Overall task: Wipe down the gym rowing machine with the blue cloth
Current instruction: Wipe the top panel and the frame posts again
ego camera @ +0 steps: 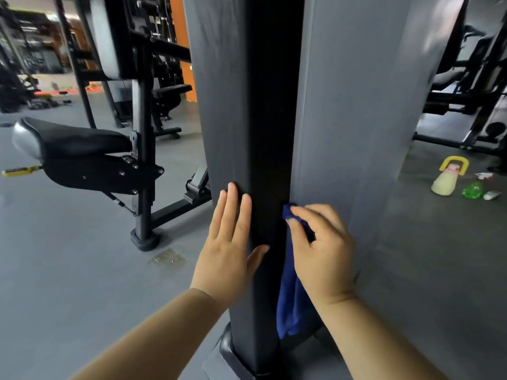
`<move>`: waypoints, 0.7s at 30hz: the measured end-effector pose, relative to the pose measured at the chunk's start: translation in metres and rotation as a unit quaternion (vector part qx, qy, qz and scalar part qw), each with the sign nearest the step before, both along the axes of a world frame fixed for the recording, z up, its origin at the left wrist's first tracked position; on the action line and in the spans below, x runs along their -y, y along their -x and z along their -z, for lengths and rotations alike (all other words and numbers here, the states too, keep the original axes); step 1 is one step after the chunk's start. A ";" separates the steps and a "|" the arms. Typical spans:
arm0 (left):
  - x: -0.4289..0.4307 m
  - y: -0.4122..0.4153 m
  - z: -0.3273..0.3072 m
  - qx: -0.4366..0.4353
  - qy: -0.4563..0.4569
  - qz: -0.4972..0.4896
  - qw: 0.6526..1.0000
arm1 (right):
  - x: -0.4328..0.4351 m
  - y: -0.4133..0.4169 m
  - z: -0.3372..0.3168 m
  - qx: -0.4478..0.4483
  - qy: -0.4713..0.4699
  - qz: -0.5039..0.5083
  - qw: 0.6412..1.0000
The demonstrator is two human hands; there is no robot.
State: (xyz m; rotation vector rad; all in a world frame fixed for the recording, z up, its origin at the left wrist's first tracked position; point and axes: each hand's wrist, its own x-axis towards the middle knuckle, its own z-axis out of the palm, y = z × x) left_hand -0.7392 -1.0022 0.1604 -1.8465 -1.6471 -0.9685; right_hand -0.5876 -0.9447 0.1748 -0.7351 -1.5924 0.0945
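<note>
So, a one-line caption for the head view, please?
Left hand flat on the dark column, right hand holding the blue cloth against it.

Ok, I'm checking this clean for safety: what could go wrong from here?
Grip: the right hand pinches just the top of the blue cloth against the dark channel, so it might slip out.
Snag: the cloth's loose tail hangs down toward the machine's base and could catch there.
Trip: the bottles on the floor to the right could be kicked when stepping round.
</note>
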 end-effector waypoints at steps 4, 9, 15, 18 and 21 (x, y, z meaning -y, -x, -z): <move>0.011 -0.005 0.044 0.026 0.058 -0.001 0.998 | 0.014 -0.004 0.048 0.010 0.074 -0.019 0.997; 0.008 -0.005 0.071 0.035 0.032 0.004 0.999 | 0.012 0.004 0.046 -0.030 0.060 0.008 0.998; 0.010 -0.010 0.118 0.074 0.039 0.010 0.996 | 0.013 -0.001 0.117 -0.018 0.075 -0.009 0.997; 0.015 -0.014 0.146 0.115 0.077 0.009 0.990 | 0.018 -0.003 0.160 -0.011 0.125 -0.010 0.992; 0.017 -0.022 0.162 0.148 0.092 0.003 0.985 | 0.029 -0.005 0.193 -0.011 0.171 -0.017 0.985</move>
